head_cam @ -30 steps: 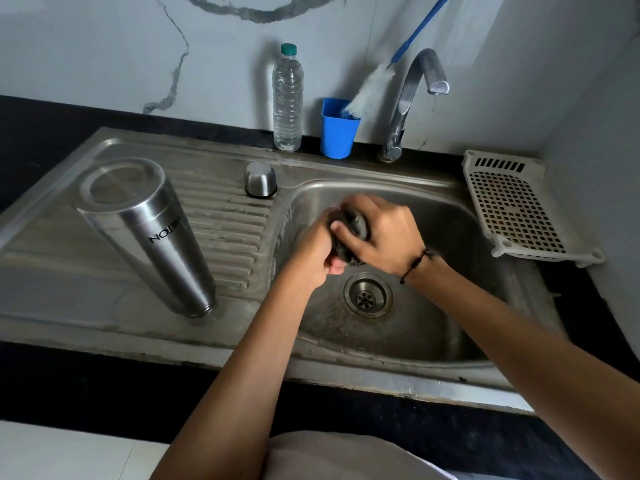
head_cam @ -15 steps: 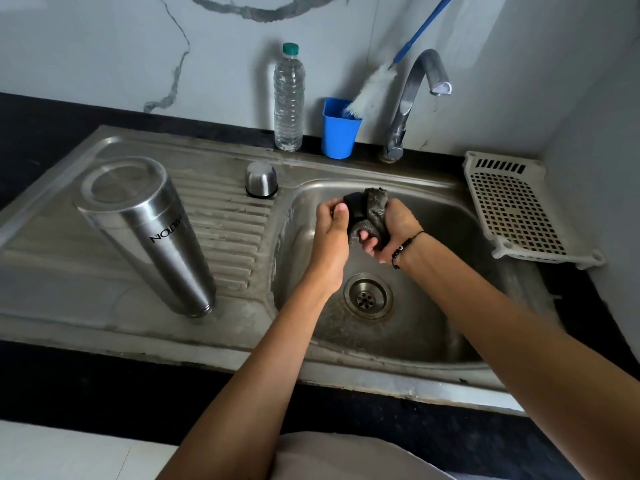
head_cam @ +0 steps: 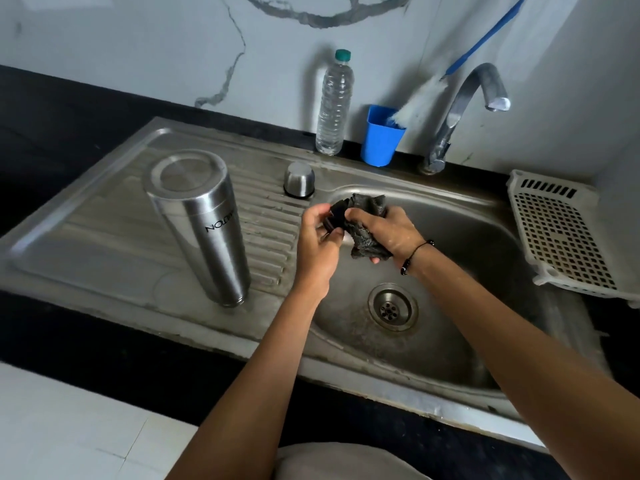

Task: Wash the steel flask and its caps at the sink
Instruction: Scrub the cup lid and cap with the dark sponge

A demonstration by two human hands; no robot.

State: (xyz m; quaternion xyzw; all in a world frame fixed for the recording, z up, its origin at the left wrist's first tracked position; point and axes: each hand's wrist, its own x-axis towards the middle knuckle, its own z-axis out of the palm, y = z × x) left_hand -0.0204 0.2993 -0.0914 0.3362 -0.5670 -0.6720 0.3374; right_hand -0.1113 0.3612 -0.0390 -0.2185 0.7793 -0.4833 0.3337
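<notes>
Fingers: left hand pinching black inner cap, right hand gripping dark scrub cloth over sink basin | steel flask inverted on drainboard, steel cap beside, probably washed | inner cap mid-scrub, rinse left, I reckon.

Black cap mostly hidden between hands, perhaps under scrubber; brush handle cropped.

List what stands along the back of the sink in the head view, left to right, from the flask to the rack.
steel flask → steel cap → water bottle → blue cup → tap → white rack
</notes>
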